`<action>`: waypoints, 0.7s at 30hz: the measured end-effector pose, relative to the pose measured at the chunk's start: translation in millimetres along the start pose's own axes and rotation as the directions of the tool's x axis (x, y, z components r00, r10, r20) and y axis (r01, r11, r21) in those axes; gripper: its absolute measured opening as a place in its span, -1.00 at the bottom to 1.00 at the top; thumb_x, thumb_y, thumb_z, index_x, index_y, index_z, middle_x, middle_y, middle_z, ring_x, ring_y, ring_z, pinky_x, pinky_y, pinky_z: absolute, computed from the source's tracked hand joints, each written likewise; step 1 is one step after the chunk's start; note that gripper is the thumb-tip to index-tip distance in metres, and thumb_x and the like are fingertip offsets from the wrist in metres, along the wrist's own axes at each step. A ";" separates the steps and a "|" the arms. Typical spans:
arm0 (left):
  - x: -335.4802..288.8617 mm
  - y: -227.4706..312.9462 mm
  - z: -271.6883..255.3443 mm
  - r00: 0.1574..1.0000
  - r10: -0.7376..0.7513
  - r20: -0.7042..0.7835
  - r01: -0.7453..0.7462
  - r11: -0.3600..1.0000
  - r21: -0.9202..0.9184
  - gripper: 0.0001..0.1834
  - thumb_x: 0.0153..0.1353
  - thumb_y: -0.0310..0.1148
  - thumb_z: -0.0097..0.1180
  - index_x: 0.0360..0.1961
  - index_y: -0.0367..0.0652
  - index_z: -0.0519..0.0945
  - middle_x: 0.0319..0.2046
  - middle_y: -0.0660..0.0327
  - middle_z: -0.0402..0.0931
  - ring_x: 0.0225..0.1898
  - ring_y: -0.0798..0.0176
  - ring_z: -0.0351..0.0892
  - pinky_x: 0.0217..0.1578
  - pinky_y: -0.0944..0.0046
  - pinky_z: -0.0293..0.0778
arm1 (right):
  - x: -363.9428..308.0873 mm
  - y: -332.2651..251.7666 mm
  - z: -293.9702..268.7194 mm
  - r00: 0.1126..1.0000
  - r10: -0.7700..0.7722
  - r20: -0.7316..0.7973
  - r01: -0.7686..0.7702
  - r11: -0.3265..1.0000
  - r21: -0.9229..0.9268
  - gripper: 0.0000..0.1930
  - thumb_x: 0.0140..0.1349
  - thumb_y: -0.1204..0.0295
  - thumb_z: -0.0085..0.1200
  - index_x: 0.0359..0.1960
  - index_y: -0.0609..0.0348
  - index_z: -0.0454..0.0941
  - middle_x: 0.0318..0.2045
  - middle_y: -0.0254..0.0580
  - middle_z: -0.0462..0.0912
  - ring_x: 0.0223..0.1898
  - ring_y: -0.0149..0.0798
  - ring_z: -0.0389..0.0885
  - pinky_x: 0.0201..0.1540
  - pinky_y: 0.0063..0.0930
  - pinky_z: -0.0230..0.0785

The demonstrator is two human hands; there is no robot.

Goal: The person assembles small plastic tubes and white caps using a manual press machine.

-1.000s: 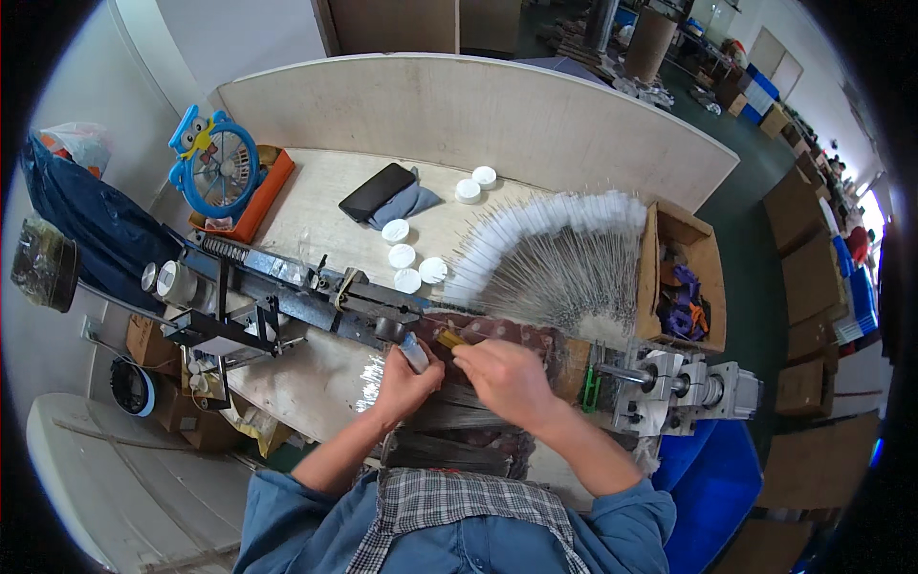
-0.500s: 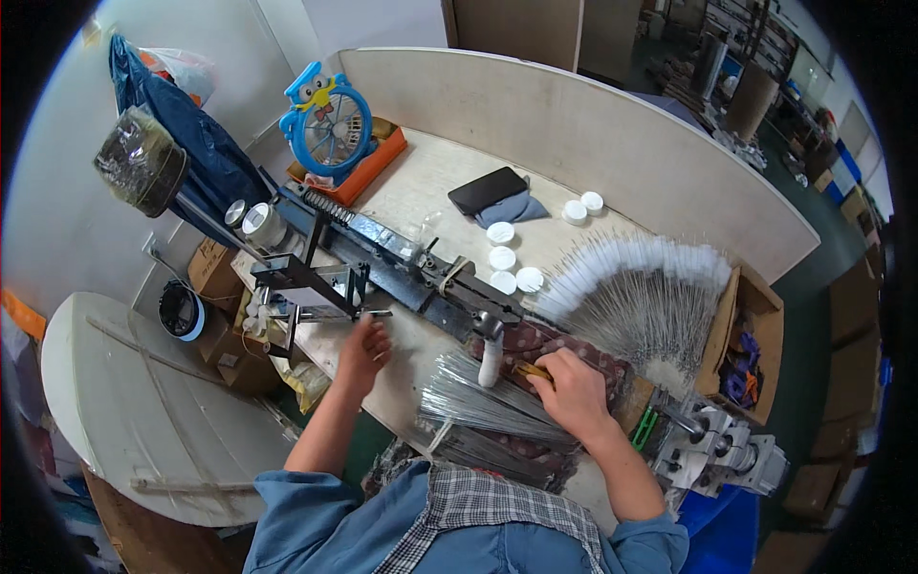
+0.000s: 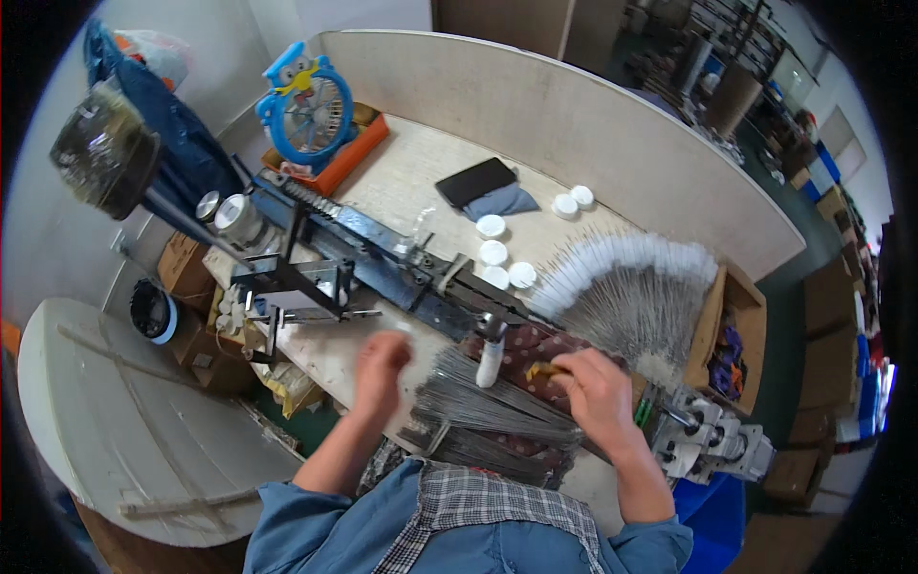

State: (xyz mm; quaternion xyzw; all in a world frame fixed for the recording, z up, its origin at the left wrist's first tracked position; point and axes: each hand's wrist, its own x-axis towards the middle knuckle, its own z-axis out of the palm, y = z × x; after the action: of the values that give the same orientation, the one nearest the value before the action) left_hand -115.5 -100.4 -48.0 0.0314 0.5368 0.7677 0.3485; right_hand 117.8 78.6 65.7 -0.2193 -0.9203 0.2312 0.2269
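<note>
My left hand [image 3: 382, 364] is over the near side of the table, between the dark metal machine [image 3: 421, 297] and my body. Motion smears its fingers, and I make out nothing in them. In the fingers of my right hand [image 3: 598, 390] is a small brass-coloured piece [image 3: 545, 369]. That piece lies over a dotted brown cloth [image 3: 521, 346]. A lever with a white-wrapped handle [image 3: 490, 365] stands beside it. Below the lever a bundle of thin metal wires [image 3: 478, 407] is spread toward me.
A fan of white-tipped wires [image 3: 622, 273] lies near a cardboard box [image 3: 751, 325]. Farther back are white round caps [image 3: 492, 253], a phone [image 3: 475, 182] and a blue toy-shaped fan [image 3: 308, 110]. A metal clamp device [image 3: 712, 442] stands at right.
My left hand has moved right, away from the machine's thin rod. My right hand, still holding the brass-coloured piece, has shifted slightly right. The whole view has moved a little.
</note>
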 end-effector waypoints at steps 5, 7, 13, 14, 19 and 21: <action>-56.0 -28.4 129.8 0.882 -0.186 0.433 0.177 0.982 0.062 -0.84 0.27 -0.35 0.10 -0.34 -0.22 0.59 -0.49 0.30 0.53 -0.48 0.47 0.44 -0.40 0.44 0.36 | 7.6 16.8 -15.4 0.976 0.179 -0.128 -0.170 0.982 0.079 -0.83 0.06 0.48 0.19 -0.28 0.16 0.61 -0.37 -0.08 0.61 -0.31 0.01 0.58 -0.26 -0.27 0.42; -55.7 -37.1 151.6 0.846 -0.158 0.509 0.187 0.982 -0.005 -0.82 0.30 -0.34 0.07 -0.33 -0.23 0.59 -0.48 0.31 0.53 -0.48 0.48 0.43 -0.40 0.45 0.36 | 0.6 25.2 -20.1 0.955 0.283 -0.089 -0.264 0.948 0.178 -0.81 0.11 0.45 0.16 -0.23 0.18 0.60 -0.33 -0.06 0.62 -0.29 -0.01 0.59 -0.24 -0.31 0.43; -53.9 -53.5 162.1 0.840 -0.094 0.535 0.014 0.988 0.152 -0.81 0.33 -0.35 0.04 -0.20 -0.27 0.57 -0.42 0.32 0.52 -0.47 0.52 0.42 -0.41 0.49 0.36 | -22.2 40.2 -28.7 0.920 0.389 0.056 -0.365 0.792 0.490 -0.79 0.10 0.53 0.20 -0.20 0.23 0.61 -0.41 -0.26 0.63 -0.43 -0.43 0.51 -0.35 -0.53 0.35; -54.8 -52.8 163.0 0.843 -0.090 0.531 0.006 0.988 0.157 -0.81 0.33 -0.35 0.04 -0.20 -0.27 0.57 -0.42 0.32 0.52 -0.47 0.52 0.42 -0.41 0.49 0.36 | -22.2 39.4 -32.0 0.922 0.383 0.056 -0.358 0.790 0.498 -0.79 0.10 0.53 0.20 -0.20 0.23 0.61 -0.41 -0.26 0.63 -0.43 -0.43 0.51 -0.35 -0.53 0.35; -54.7 -40.6 159.1 0.926 -0.076 0.370 0.024 0.990 0.141 -0.80 0.33 -0.33 0.05 -0.19 -0.26 0.56 -0.41 0.32 0.53 -0.48 0.52 0.42 -0.42 0.49 0.36 | -18.8 29.8 -41.8 1.000 0.011 0.006 -0.011 0.998 0.061 -0.82 0.02 0.42 0.24 -0.32 0.15 0.61 -0.45 -0.24 0.56 -0.36 -0.17 0.53 -0.30 -0.34 0.42; -48.1 -38.9 150.3 0.940 -0.044 0.338 0.003 0.993 0.122 -0.80 0.33 -0.31 0.06 -0.22 -0.24 0.56 -0.40 0.31 0.54 -0.49 0.52 0.41 -0.44 0.50 0.33 | -12.0 23.4 -36.4 0.999 0.016 -0.035 -0.016 1.000 0.015 -0.84 0.01 0.40 0.25 -0.35 0.11 0.61 -0.48 -0.28 0.53 -0.37 -0.18 0.52 -0.29 -0.31 0.41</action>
State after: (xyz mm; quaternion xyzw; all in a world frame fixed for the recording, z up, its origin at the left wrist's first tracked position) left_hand 3.7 -0.1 -1.8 0.1777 0.5139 0.7132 0.4423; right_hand 153.3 103.0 78.4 -0.2290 -0.9126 0.2360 0.2430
